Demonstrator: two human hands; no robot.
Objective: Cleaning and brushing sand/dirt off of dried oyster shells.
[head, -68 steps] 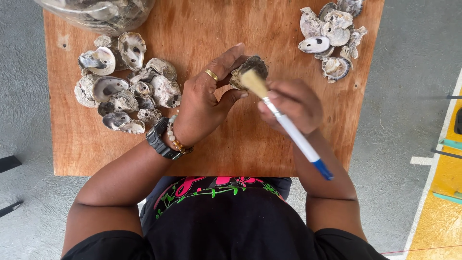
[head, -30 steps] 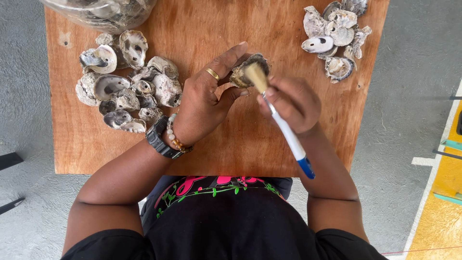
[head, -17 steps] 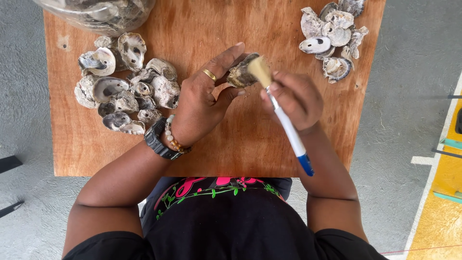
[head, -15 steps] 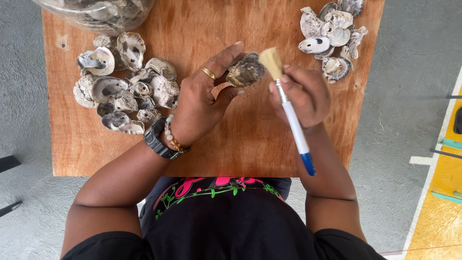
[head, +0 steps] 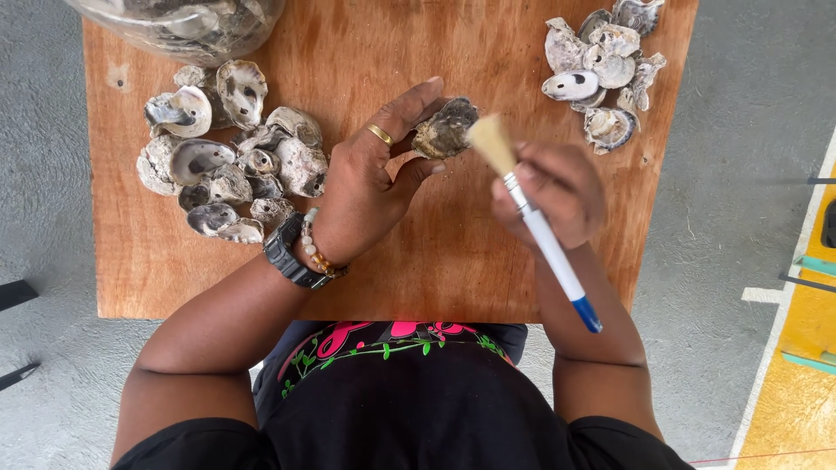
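The right hand (head: 550, 193) pinches a white-and-blue handled brush with pale bristles (head: 533, 218), its tuft just beside a rough grey oyster shell (head: 444, 127). The left hand (head: 374, 178) clamps that shell between thumb and fingers above the brown wooden board (head: 366, 261). This looks like brushing mid-stroke. Beyond lie 2 shell piles: left pile (head: 222, 157), right pile (head: 605, 74).

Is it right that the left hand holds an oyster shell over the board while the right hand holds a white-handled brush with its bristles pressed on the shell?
Not quite. In the head view the brush in the right hand has its bristles off the oyster shell, just beside it; the left hand does hold it.
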